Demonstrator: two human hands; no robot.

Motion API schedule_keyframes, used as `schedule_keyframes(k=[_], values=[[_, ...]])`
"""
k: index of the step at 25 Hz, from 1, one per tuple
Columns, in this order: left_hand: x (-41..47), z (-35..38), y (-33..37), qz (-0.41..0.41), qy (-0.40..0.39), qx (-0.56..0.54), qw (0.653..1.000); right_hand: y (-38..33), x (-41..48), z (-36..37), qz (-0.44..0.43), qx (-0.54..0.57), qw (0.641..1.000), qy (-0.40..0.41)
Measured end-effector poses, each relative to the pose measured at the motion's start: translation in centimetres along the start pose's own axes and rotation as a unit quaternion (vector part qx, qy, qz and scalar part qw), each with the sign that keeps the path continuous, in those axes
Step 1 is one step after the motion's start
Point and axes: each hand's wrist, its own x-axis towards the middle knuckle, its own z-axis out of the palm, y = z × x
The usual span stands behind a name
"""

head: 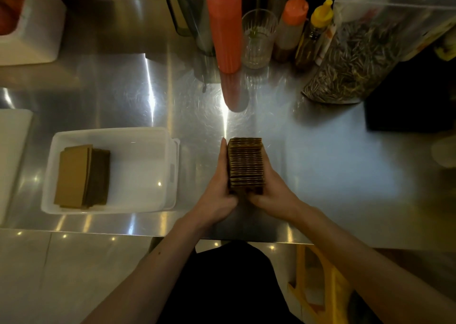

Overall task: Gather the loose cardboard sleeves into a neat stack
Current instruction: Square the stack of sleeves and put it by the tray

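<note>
A thick stack of brown cardboard sleeves (245, 164) stands on edge on the steel counter (320, 163), its corrugated edges facing up. My left hand (219, 185) presses flat against the stack's left side, fingers stretched along it. My right hand (274, 188) cups the right side and near end. Both hands squeeze the stack between them. To the left, a white plastic bin (138, 141) holds a few more flat sleeves (81, 176) lying in a loose pile at its left end.
At the back stand a tall orange squeeze bottle (225, 25), a ribbed glass (257, 38), smaller sauce bottles (292, 25) and a clear bag of seeds (365, 49). A white box (37, 25) sits far left. The counter's front edge runs just below my wrists.
</note>
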Motion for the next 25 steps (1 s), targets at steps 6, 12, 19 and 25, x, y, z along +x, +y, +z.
schedule_keyframes(k=[6,12,19,25], values=[[0.0,0.7,-0.2,-0.004,0.031,-0.015,0.999,0.6,0.3,0.7,0.035,0.04,0.998,0.027],[0.2,1.0,-0.2,-0.009,0.054,-0.016,0.998,1.1,0.4,1.0,0.04,0.057,0.997,0.028],[0.3,0.3,0.2,0.003,0.085,0.005,0.996,0.1,0.7,1.5,0.02,0.029,0.999,0.019],[-0.2,0.6,0.5,0.006,0.101,0.009,0.995,0.3,0.4,1.7,0.015,0.015,0.999,0.04]])
